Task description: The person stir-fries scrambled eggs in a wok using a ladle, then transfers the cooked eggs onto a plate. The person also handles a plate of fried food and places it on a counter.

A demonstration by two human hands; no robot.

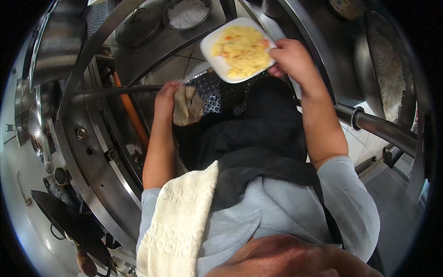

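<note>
My right hand (289,60) grips the right edge of a white square plate (210,59), its fingers under the rim. On the plate lies yellow, egg-like food (244,48) with several orange pieces; the plate is slightly blurred. My left hand (166,98) is closed around a stained, folded beige cloth (188,107), which hangs over my dark apron (249,138). A dark metal bar (121,91) runs up to the left hand; whether the hand touches it, I cannot tell.
A metal bowl of white powder (188,14) stands at the top. To the right is a large pan with white rice-like food (389,74). At left are a steel stove front (90,152), an orange pipe (129,107), a perforated skimmer (35,131) and a dark wok (65,218).
</note>
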